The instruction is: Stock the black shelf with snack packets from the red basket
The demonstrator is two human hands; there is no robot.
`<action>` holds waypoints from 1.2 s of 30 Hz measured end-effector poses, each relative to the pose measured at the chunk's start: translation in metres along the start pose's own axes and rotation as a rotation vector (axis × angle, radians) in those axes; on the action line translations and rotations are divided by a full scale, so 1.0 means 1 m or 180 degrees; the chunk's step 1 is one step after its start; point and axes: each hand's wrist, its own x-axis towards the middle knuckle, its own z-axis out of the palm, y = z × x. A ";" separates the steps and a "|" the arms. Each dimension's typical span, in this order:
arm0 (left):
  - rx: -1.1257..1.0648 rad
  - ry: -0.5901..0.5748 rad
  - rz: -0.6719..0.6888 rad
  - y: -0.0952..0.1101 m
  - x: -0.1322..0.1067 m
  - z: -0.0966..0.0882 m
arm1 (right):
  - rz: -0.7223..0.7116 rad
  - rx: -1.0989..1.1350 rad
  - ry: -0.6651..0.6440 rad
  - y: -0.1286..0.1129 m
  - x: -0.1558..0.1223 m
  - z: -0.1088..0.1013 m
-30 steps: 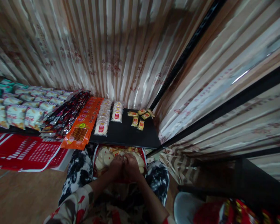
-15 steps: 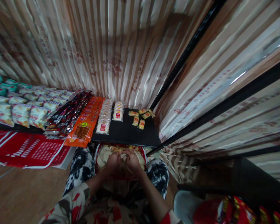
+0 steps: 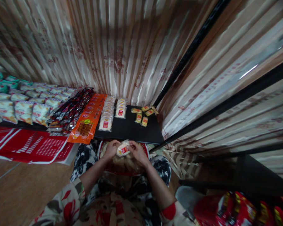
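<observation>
Far left, teal packets point(image 3: 1, 88), stacked; next, white printed packets point(image 3: 23, 111) in rows; below them, a red printed sheet point(image 3: 37, 144); then dark glossy pouches point(image 3: 69, 110), heaped aslant; one orange package point(image 3: 91, 113), lying flat; two rows of wrapped white cakes point(image 3: 106, 123), the left longer, on the black shelf point(image 3: 129, 130). Near, left hand point(image 3: 111, 149): fingers closed on the left end of a single wrapped cake point(image 3: 123, 149), slightly tilted, red label up, apart from the rows and above the lap box point(image 3: 147, 150). Right hand point(image 3: 137, 151): fingers closed on its right end. Far, small yellow packets point(image 3: 138, 118), loosely grouped. Near right, red shiny bags point(image 3: 234, 208). Step in hand, as judged: one cake handled singly, its label presented upward. Next move, as judged: calls for a light pinch at the wrapper ends and clearance over the shelf's near edge.
</observation>
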 end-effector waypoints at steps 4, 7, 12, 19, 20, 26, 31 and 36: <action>-0.0821 -0.0127 -0.0115 0.016 0.003 -0.010 | 0.0196 0.0479 0.0101 -0.006 0.006 -0.004; -0.1436 -0.0209 -0.0290 0.025 0.003 -0.018 | 0.0288 0.0861 0.0459 -0.012 0.014 -0.009; -0.1915 -0.0445 -0.0455 0.038 -0.005 -0.016 | 0.0731 0.1453 0.1059 -0.018 0.018 0.001; -0.1620 0.0300 -0.0343 0.053 0.001 -0.005 | 0.0418 0.0804 0.1239 -0.010 0.019 0.017; -0.1536 0.0301 -0.0276 0.055 0.004 -0.007 | 0.0263 0.0517 0.1368 -0.011 0.021 0.014; -0.0900 -0.0138 0.0038 0.063 0.027 -0.017 | -0.0169 -0.0200 0.0786 -0.020 0.046 -0.011; 0.0176 0.0175 0.0159 0.069 0.046 -0.017 | -0.0073 0.0366 0.0555 -0.014 0.078 -0.010; 0.1077 0.0906 0.1002 0.063 0.055 -0.005 | 0.0125 0.0319 0.1054 -0.004 0.118 -0.005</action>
